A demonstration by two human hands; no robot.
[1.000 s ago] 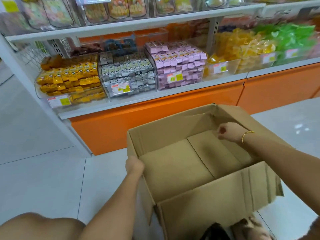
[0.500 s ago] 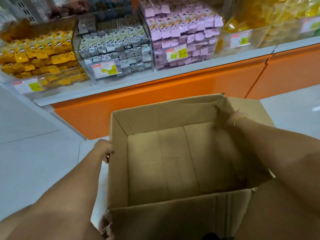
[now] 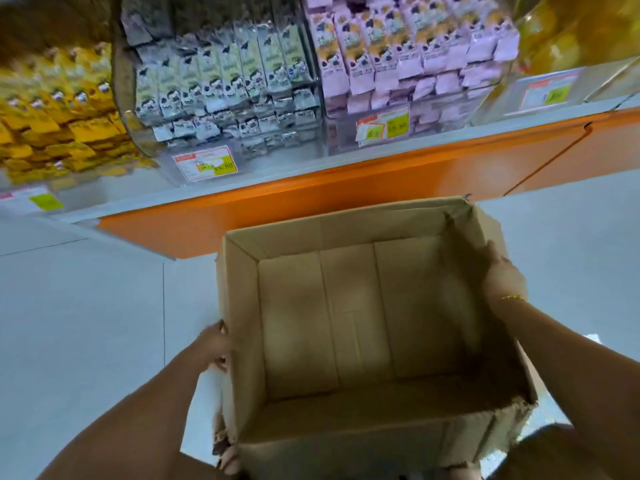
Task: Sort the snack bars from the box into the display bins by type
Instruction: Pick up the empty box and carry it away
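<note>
Both hands are on the cardboard box (image 3: 346,317), set apart on opposite walls. The left hand (image 3: 214,348) grips the left wall from outside, and the right hand (image 3: 502,275), with a gold bracelet (image 3: 512,297) at the wrist, curls over the right rim. The box's open top faces the camera and the bare bottom flaps show. Whether it sits on the floor (image 3: 86,306) or hangs clear, I cannot tell.

Look just past the far wall: the orange base panel (image 3: 346,192) of the shelf runs across, close to the box. Above it, the snack bars sit in clear bins along the shelf. There are yellow bars (image 3: 52,116) on the left, grey-green bars (image 3: 221,81) in the middle and lilac bars (image 3: 408,46) to the right. A blurred bin of yellow goods (image 3: 571,39) stands further right. Price tags (image 3: 207,163) front the bins.

Pale floor tiles lie open to the left of the box and beyond its right side. The right flap (image 3: 491,230) folds outward, and the near right corner (image 3: 512,410) looks ragged.
</note>
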